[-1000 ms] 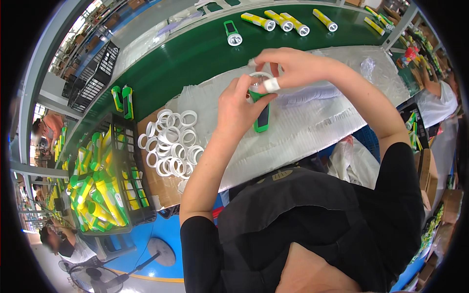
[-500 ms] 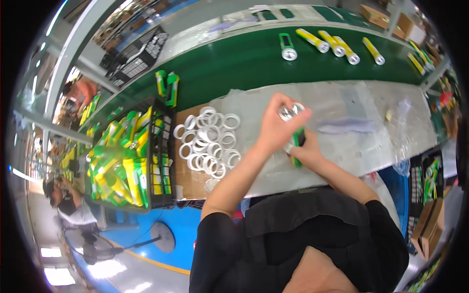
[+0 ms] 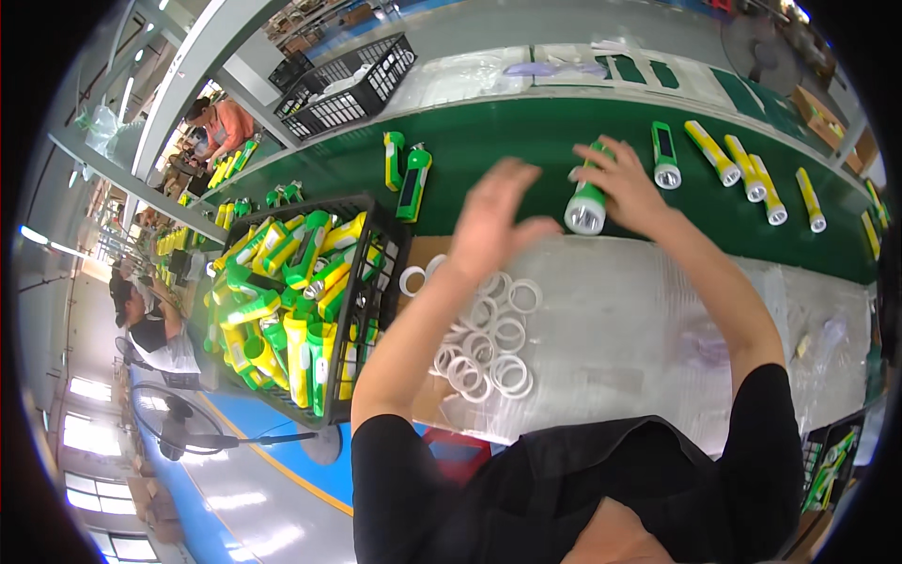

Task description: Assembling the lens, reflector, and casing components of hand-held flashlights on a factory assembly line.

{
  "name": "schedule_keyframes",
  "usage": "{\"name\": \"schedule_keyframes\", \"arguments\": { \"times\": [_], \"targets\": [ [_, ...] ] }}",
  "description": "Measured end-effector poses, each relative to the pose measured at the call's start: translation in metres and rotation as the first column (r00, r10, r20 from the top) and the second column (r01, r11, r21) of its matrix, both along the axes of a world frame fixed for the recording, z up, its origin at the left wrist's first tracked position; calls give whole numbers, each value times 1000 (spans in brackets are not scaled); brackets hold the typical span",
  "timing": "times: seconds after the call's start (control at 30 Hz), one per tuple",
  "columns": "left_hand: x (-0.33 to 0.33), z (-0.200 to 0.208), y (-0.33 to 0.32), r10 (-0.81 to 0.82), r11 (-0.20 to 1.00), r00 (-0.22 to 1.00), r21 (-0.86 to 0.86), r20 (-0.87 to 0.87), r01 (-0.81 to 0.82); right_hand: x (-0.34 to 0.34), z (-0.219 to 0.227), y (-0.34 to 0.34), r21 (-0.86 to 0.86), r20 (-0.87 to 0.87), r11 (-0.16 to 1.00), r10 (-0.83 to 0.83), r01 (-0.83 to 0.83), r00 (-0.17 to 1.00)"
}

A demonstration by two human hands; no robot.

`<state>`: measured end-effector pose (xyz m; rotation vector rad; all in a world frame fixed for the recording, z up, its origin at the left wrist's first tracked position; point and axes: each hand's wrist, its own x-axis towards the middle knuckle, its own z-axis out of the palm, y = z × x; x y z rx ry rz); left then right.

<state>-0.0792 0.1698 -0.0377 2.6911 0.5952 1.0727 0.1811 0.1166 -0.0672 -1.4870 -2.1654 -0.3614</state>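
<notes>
A black crate (image 3: 371, 282) at left held green-and-yellow flashlights (image 3: 282, 310); right hand (image 3: 625, 183) fingers gripped a green flashlight (image 3: 587, 199), left hand (image 3: 493, 221) spread open, empty.

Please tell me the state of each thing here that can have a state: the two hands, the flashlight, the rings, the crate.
right hand: closed around the green flashlight, above the green belt.
green flashlight: held, lens end toward the camera.
left hand: open, fingers spread, holding nothing, above the rings.
white rings: loose, lying flat in a pile on the table.
black crate: full of green and yellow flashlights.
flashlights on belt: lying on their sides, apart.
</notes>
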Motion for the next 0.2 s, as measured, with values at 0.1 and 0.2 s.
{"name": "schedule_keyframes", "arguments": {
  "times": [0.1, 0.2],
  "targets": [
    [-49, -48, 104, 635, 768, 757, 221, -150, -601, 56, -23, 68, -17, 6, 986, -168, 168, 986],
    [-69, -69, 154, 658, 521, 375, 34, -653, -853, 96, -42, 97, -358, 238, 854, -309, 379, 921]
  ]
}}
